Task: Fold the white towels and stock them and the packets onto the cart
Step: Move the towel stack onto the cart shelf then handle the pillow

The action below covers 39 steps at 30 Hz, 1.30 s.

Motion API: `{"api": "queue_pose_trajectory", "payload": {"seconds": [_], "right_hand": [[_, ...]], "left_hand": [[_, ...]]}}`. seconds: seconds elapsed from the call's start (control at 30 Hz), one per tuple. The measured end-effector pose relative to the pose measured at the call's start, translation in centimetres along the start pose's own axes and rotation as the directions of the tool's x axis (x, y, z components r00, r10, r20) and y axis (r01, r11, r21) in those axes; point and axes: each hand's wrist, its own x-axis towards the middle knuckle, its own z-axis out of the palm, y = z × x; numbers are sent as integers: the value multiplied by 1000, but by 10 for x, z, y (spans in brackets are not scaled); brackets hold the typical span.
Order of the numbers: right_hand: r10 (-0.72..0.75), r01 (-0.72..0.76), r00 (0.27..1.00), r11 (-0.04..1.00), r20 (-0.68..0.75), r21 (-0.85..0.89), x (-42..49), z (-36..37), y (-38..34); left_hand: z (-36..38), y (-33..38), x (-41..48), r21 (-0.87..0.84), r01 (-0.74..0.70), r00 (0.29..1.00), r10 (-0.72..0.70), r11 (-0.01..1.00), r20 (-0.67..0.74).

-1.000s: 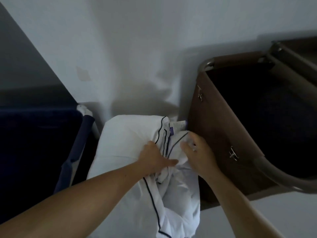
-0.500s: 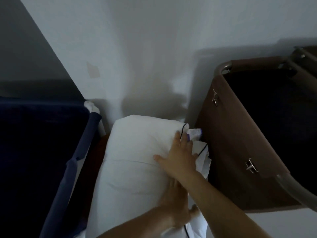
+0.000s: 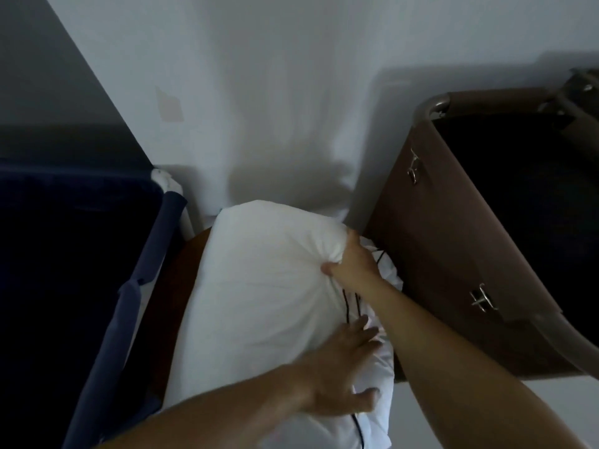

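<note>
A plump white pillow-like bundle [image 3: 259, 286] lies on a brown surface [image 3: 181, 280] between two bins. White cloth with thin dark piping [image 3: 372, 377] is bunched along its right side. My right hand [image 3: 351, 260] grips a pinch of the white fabric at the bundle's upper right corner. My left hand [image 3: 340, 374] rests flat with spread fingers on the white cloth near the lower right. No packets are visible.
A brown fabric hamper [image 3: 447, 254] with a metal frame and clips stands at the right, its inside dark. A navy fabric bin [image 3: 81, 270] with a white frame stands at the left. A pale wall [image 3: 259, 92] rises close behind.
The piped cloth both hands were bunching now sits to the bundle's right. My right hand went from lying flat to gripping the corner. My left hand slid down and flattened.
</note>
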Motion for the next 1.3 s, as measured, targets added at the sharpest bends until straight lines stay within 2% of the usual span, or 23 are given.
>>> {"api": "queue_pose_trajectory", "payload": {"seconds": [0.03,0.07,0.1,0.13,0.2,0.27,0.37,0.47,0.53,0.6,0.67,0.7,0.73,0.8,0.9,1.03,1.13,1.2,1.27,1.3], "right_hand": [[-4,4,1000,1000,18,8,4,-6,4],[-5,4,1000,1000,30,19,8,-12,9],[-3,2,999,1000,36,24,11,-18,14],[-2,1,999,1000,37,29,14,-23,20],[-12,9,999,998,37,67,17,-27,29],[-24,18,998,992,51,128,16,-24,33],[-56,51,998,990,36,128,17,-13,38],[-35,35,998,999,56,-12,15,-13,39],[-37,41,999,989,31,-140,5,-16,35],[-125,89,985,959,-121,-268,-15,-14,30],[-294,198,923,916,-248,-349,-38,-5,24],[-371,276,903,887,-217,-371,-45,-1,22],[-412,341,903,860,-121,-381,-46,5,23],[-334,354,935,848,122,-394,-35,14,34],[-184,286,941,880,284,-379,-8,22,54],[-158,291,927,874,339,-390,6,36,72],[-167,293,933,867,318,-402,9,36,77],[-169,287,939,864,298,-414,11,34,81],[-170,278,946,863,277,-421,10,33,83],[-164,272,948,861,272,-429,8,34,81]], "left_hand": [[-16,-3,-20,-36,0,995,4,999,101],[-30,-4,-17,53,54,988,-61,997,145],[-43,-18,-30,153,41,996,-52,987,72],[-51,-22,-37,266,16,994,-44,964,101],[-51,-18,-43,402,56,978,-132,914,164],[-48,-24,-47,378,105,957,-197,920,214],[-3,-5,-31,459,11,919,-190,888,346],[47,-9,-16,549,-49,886,-217,834,410],[59,-12,-6,574,-39,851,-274,818,449],[68,-12,2,611,-60,851,-280,789,444],[75,-14,8,572,-3,873,-277,820,401],[76,-15,10,554,9,878,-271,832,394],[77,-16,10,544,6,882,-261,839,392],[78,-16,9,562,-21,876,-256,827,410],[73,-13,6,573,-57,871,-240,817,428],[38,-16,-21,484,27,953,-168,875,251],[-8,-44,-52,486,76,997,-82,870,-9],[-44,-76,-63,545,257,966,-224,798,-129],[-61,-102,-65,550,424,894,-431,720,-126],[-57,-107,-64,523,464,866,-491,715,-97]]}}
